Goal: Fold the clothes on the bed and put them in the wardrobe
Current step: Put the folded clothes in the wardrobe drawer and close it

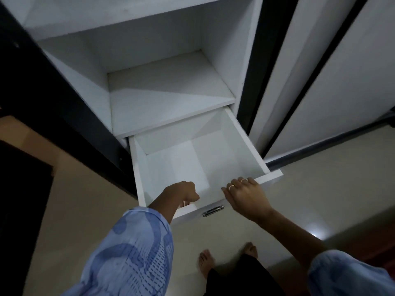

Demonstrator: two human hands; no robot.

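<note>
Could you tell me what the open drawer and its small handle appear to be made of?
The drawer looks like white laminated board, probably particleboard or MDF: flat matte panels with square-cut edges and no visible grain. Its handle looks like polished metal, perhaps chrome-plated, judging by the bright silvery glints, though it is too small to be sure.

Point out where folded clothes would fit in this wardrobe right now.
Two bare patches: the drawer floor, walled on four sides, and the shelf directly above it. It is crowded only at the drawer's front edge, where the left hand grips and the right hand rests.
</note>
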